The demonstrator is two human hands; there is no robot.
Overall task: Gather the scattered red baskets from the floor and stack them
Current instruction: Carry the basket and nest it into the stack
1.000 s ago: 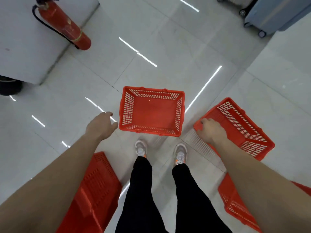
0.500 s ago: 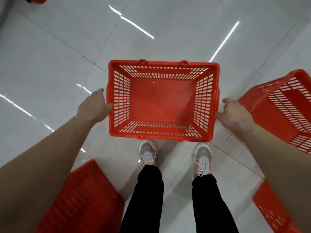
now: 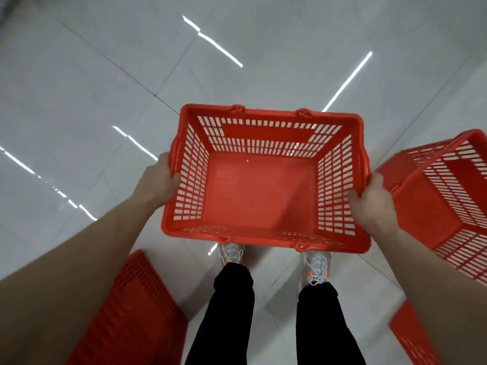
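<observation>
1. Hands hold one basket (image 3: pixel 263 196) between them. The left hand (image 3: pixel 158 185) curls round the rim of its left short side, and the right hand (image 3: pixel 371 204) curls round the right short side. Both thumbs lie inside.
2. It hangs open side up in front of the person, and its near rim covers the toes of the shoes (image 3: pixel 232 252).
3. It is red moulded plastic and rectangular. The bottom is solid, the slotted walls taper inward, and the thick rim has small lugs on the long sides.
4. A second basket (image 3: pixel 442 196) lies tilted just beside the right hand. A third basket (image 3: pixel 137 312) lies under the left forearm. A fourth basket (image 3: pixel 411 338), blurred, is under the right forearm.
5. The floor (image 3: pixel 79 101) is glossy pale grey tile with thin dark seams and bright streaks of reflected light.
6. The shoes are white and laced, with orange accents, below black trousers (image 3: pixel 232 312).
</observation>
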